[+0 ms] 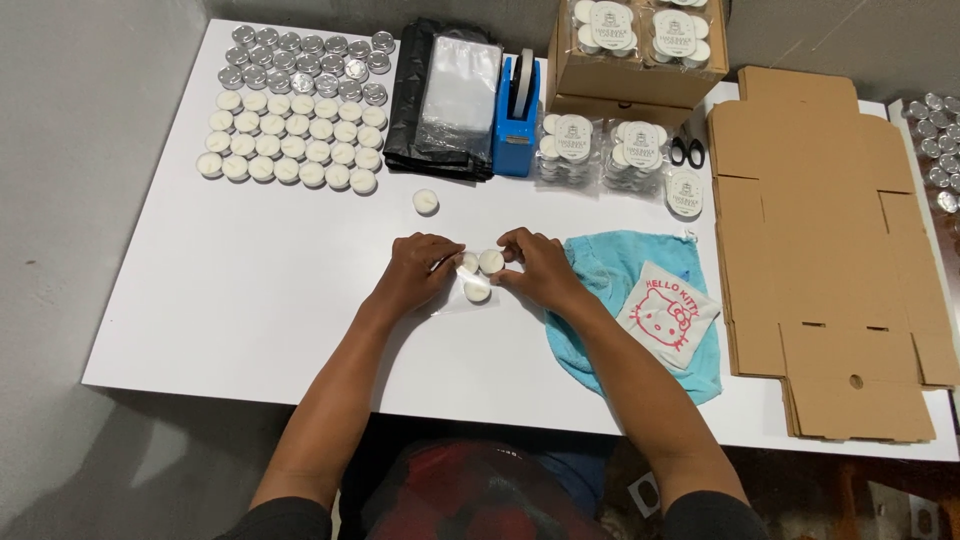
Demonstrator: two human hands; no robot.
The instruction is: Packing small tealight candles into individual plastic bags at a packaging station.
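Note:
My left hand point(418, 268) and my right hand point(538, 266) meet at the middle of the white table point(250, 290), both gripping a small clear plastic bag point(470, 298). Three white tealight candles point(480, 275) sit inside the bag between my fingers. One loose white tealight point(426, 201) lies just beyond my left hand.
Rows of white tealights point(292, 140) and silver cups point(305, 62) fill the far left. Behind are a stack of clear bags on black plastic point(445, 100), a blue tape dispenser point(517, 115), packed candle bags point(600, 150), an open box point(635, 50), scissors point(686, 151). Flat cardboard point(820, 250) and a blue drawstring pouch point(640, 305) lie right.

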